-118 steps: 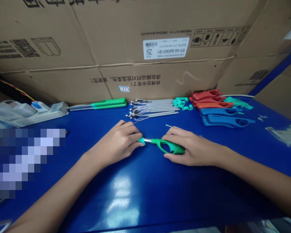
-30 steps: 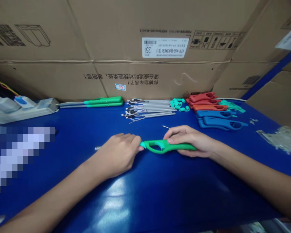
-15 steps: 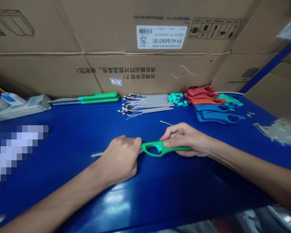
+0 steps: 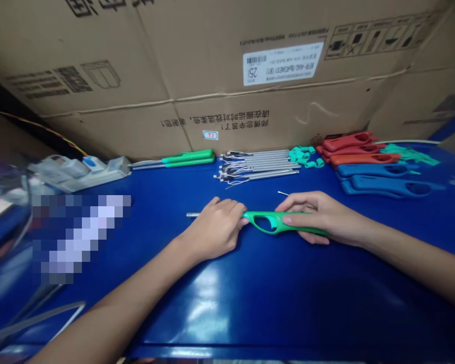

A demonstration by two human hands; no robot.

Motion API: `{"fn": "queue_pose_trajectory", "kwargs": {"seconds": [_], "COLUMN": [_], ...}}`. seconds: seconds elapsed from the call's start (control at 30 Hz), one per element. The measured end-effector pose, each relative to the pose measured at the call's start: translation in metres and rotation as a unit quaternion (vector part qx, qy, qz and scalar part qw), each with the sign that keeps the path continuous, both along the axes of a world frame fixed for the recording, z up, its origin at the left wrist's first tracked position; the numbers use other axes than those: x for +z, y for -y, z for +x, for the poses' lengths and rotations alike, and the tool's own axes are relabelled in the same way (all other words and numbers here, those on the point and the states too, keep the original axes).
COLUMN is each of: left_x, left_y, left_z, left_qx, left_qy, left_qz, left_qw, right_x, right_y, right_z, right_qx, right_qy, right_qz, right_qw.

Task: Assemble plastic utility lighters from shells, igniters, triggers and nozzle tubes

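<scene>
Between my hands is a green lighter (image 4: 278, 223), the long-necked kind, with a teal trigger in its finger loop and a metal tube sticking out to the left. My left hand (image 4: 220, 227) is closed round the neck end, hiding most of the tube; only the silver tip shows beyond it. My right hand (image 4: 322, 217) grips the rear of the green handle, thumb on top and fingers behind and below. Just behind the right fingers a thin pale stick shows; whether it is held cannot be made out.
Along the back lie green lighters (image 4: 189, 157), metal tubes with wires (image 4: 265, 162), teal collars (image 4: 307, 155), red handles (image 4: 349, 145), blue handles (image 4: 387, 186) and teal triggers (image 4: 411, 153). A power strip (image 4: 109, 172) sits at left. A cardboard box (image 4: 205, 76) stands behind the blue table (image 4: 273, 298).
The view has shifted left, so most things appear further right. Both hands still hold the lighter, which now lies more level, its tube tip slightly higher in view.
</scene>
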State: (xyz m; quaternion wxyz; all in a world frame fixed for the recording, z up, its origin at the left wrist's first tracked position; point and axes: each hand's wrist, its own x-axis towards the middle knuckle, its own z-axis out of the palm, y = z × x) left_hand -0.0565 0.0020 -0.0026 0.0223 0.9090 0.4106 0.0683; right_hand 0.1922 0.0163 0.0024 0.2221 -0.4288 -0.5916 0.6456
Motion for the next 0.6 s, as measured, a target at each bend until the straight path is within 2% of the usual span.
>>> {"fn": "queue_pose_trajectory", "kwargs": {"seconds": [0.13,0.37,0.5,0.6], "left_x": [-0.0030,-0.0073,-0.0065,-0.0065], "left_y": [-0.0017,-0.0017,-0.0010,-0.0025], "left_z": [-0.0027,-0.0021,-0.0027,-0.0046], "left_qx": [0.000,-0.006,-0.033,-0.043], "left_qy": [0.035,0.086,0.109,0.114], "left_qz": [0.007,0.055,0.084,0.101], "left_qw": [0.999,0.995,0.990,0.987], "right_x": [0.0001,-0.0028,-0.0048,0.0003], "right_y": [-0.0009,-0.0013,0.0040,0.0068], "right_z": [0.0020,0.0046,0.0019,0.0028], "right_qx": [0.011,0.076,0.111,0.156], "right_qy": [-0.027,-0.149,-0.138,-0.117], "right_qz": [-0.017,-0.130,-0.079,-0.054], "right_qw": [0.999,0.977,0.981,0.979]}}
